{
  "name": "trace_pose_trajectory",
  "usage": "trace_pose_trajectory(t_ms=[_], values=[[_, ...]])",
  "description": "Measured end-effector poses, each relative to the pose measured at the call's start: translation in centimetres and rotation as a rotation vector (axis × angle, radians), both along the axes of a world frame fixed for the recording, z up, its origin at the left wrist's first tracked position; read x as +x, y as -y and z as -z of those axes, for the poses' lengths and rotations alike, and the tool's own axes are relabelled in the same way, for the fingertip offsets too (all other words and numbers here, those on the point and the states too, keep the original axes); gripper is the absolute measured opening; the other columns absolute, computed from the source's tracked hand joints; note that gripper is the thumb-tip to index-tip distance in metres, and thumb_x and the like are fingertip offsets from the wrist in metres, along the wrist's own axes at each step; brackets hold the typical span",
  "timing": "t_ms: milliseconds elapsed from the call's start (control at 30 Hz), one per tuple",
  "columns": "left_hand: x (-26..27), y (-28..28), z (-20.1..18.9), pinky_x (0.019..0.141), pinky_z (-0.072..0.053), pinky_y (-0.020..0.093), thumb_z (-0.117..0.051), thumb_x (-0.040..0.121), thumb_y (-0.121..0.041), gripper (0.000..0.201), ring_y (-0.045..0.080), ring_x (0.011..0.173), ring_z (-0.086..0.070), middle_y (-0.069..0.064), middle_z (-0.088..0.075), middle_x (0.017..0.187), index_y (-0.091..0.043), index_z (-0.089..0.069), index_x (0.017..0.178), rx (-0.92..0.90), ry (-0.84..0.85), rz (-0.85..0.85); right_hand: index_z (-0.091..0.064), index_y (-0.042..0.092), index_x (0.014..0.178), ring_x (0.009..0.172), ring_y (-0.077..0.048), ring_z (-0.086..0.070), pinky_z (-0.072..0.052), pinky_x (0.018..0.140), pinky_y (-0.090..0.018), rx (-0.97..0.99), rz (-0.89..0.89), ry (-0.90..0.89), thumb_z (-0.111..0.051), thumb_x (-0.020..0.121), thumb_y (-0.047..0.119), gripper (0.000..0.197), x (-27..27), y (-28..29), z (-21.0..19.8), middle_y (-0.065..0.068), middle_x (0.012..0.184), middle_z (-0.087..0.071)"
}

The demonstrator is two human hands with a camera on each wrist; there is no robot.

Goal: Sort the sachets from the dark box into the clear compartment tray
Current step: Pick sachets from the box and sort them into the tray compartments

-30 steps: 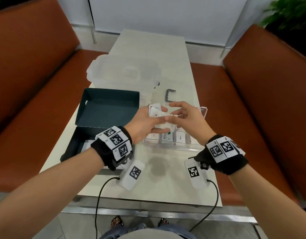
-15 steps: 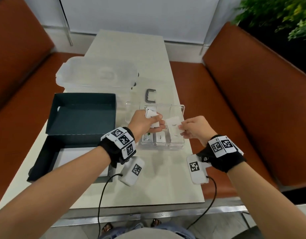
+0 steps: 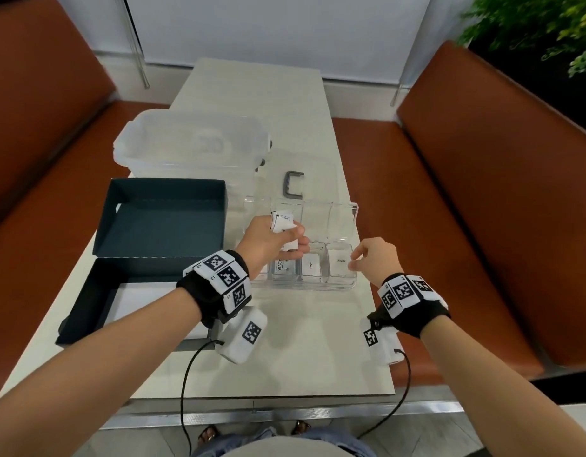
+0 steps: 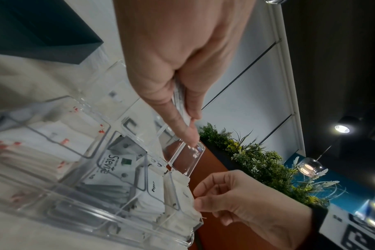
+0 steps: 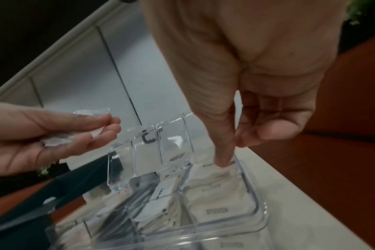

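Sachets (image 3: 285, 230): small stack pinched in the left hand (image 3: 268, 240), thumb on top, fingers curled under, held above the back-left part of the tray (image 3: 352, 283). More sachets already lie in the front compartments: one marked Stevia (image 3: 282, 267), one marked Pepper (image 3: 310, 267), one marked Sugar (image 3: 340, 262). Far-left compartment holds red-printed ones (image 4: 54, 135).

Right hand (image 3: 375, 260): grip holds nothing, fingers loosely curled, index fingertip (image 5: 223, 162) down on the top sachet in the front-right compartment, seemingly tamping it flat.

Handling, my read: paper sachets, very light, thin, floppy at the edges, slightly crinkled. They'll slide against each other in a stack, so peel one off by a corner or short edge with thumb and index, not by the middle. Little force needed; squeezing hard risks bursting a seam. Drop flat into the matching compartment, then press down so it doesn't ride up the divider.

Tray is clear hard plastic, dividers hard to see, easy to clip with a fingertip. It sits on the surface (image 3: 318, 341) just right of the dark box (image 3: 97, 311), whose lid (image 3: 166, 216) stands open behind it. White sheet visible in the box bottom; can't tell whether sachets remain there.

Further back: a lidded clear tub (image 3: 192, 143) and a small grey clip (image 3: 293, 184).
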State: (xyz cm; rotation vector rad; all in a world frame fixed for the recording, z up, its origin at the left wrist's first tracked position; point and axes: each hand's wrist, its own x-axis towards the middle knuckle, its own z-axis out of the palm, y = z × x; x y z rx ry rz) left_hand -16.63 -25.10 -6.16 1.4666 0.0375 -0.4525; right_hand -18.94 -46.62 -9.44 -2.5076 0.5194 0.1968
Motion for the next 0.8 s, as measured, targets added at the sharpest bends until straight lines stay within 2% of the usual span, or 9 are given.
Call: trace_pose_trajectory(t_ms=[133, 267, 367, 433, 500, 533, 600, 700, 800], values=[[0.1, -0.5, 0.1, 0.073, -0.061, 0.032, -0.065, 0.091, -0.009, 0.017, 0.031, 0.086, -0.072, 0.026, -0.069, 0.100, 0.004, -0.063, 0.103, -0.044, -0.039, 0.002, -0.066, 0.028, 0.100, 0.088, -0.016, -0.054, -0.046, 0.080, -0.033, -0.128, -0.269, -0.012, -0.074, 0.080, 0.018, 0.024, 0.0, -0.3, -0.2, 0.004, 0.099, -0.055], [0.1, -0.3, -0.3, 0.076, -0.060, 0.031, -0.061, 0.094, -0.013, 0.020, 0.031, 0.093, -0.071, 0.025, -0.070, 0.103, 0.002, -0.060, 0.107, -0.199, -0.217, -0.003, -0.062, 0.032, 0.100, 0.092, -0.017, -0.055, -0.047, 0.089, -0.043, -0.227, -0.344, -0.039, -0.070, 0.083, 0.023, 0.021, -0.1, -0.6, -0.3, 0.006, 0.100, -0.057], [0.3, -0.3, -0.7, 0.081, -0.059, 0.035, -0.050, 0.098, -0.012, 0.022, 0.032, 0.096, -0.069, 0.026, -0.068, 0.106, 0.004, -0.059, 0.111, -0.316, -0.358, -0.019, -0.065, 0.029, 0.102, 0.093, -0.016, -0.057, -0.047, 0.087, -0.038, -0.296, -0.351, 0.035, -0.063, 0.088, 0.025, 0.015, 0.2, -1.0, -0.9, 0.005, 0.101, -0.061], [0.3, -0.5, -0.9, 0.082, -0.057, 0.037, -0.042, 0.100, -0.010, 0.028, 0.035, 0.101, -0.066, 0.029, -0.065, 0.113, 0.006, -0.055, 0.118, -0.383, -0.412, -0.018, -0.068, 0.024, 0.100, 0.085, -0.013, -0.060, -0.050, 0.078, -0.028, -0.155, -0.308, 0.180, -0.058, 0.091, 0.021, 0.013, 0.4, -1.8, -1.6, 0.004, 0.096, -0.065], [0.2, -0.7, -1.0, 0.083, -0.056, 0.037, -0.036, 0.099, -0.005, 0.032, 0.037, 0.106, -0.064, 0.032, -0.061, 0.119, 0.008, -0.052, 0.123, -0.390, -0.423, 0.000, -0.069, 0.022, 0.097, 0.072, -0.004, -0.058, -0.044, 0.064, -0.010, 0.007, -0.273, 0.303, -0.058, 0.092, 0.020, 0.012, 0.4, -3.1, -2.4, 0.006, 0.087, -0.066], [0.2, -0.6, -1.0, 0.083, -0.057, 0.036, -0.035, 0.099, -0.002, 0.033, 0.037, 0.107, -0.064, 0.032, -0.061, 0.120, 0.008, -0.051, 0.125, -0.375, -0.415, 0.014, -0.068, 0.022, 0.097, 0.067, 0.000, -0.056, -0.041, 0.057, -0.005, 0.071, -0.260, 0.348, -0.059, 0.092, 0.021, 0.011, 0.4, -3.8, -2.9, 0.009, 0.081, -0.064], [0.1, -0.6, -1.0, 0.084, -0.056, 0.036, -0.037, 0.099, 0.002, 0.032, 0.037, 0.109, -0.064, 0.029, -0.061, 0.122, 0.008, -0.051, 0.127, -0.336, -0.372, 0.044, -0.067, 0.022, 0.101, 0.062, 0.002, -0.057, -0.041, 0.055, -0.003, 0.189, -0.244, 0.407, -0.060, 0.091, 0.027, 0.013, 0.2, -5.2, -3.7, 0.013, 0.076, -0.062], [0.1, -0.7, -1.0, 0.086, -0.057, 0.034, -0.048, 0.098, 0.003, 0.027, 0.031, 0.106, -0.067, 0.021, -0.065, 0.121, 0.006, -0.055, 0.124, -0.277, -0.259, 0.093, -0.065, 0.023, 0.110, 0.076, -0.005, -0.062, -0.045, 0.065, -0.009, 0.268, -0.277, 0.387, -0.064, 0.088, 0.036, 0.026, 0.2, -6.5, -4.6, 0.007, 0.089, -0.066], [0.3, -1.2, -0.9, 0.077, -0.059, 0.027, -0.058, 0.092, 0.004, 0.028, 0.026, 0.101, -0.069, 0.017, -0.068, 0.117, 0.005, -0.058, 0.120, -0.201, -0.120, 0.091, -0.061, 0.021, 0.118, 0.079, -0.012, -0.061, -0.047, 0.071, -0.017, 0.301, -0.272, 0.365, -0.070, 0.084, 0.028, 0.035, 0.6, -6.6, -5.1, 0.002, 0.093, -0.065]])
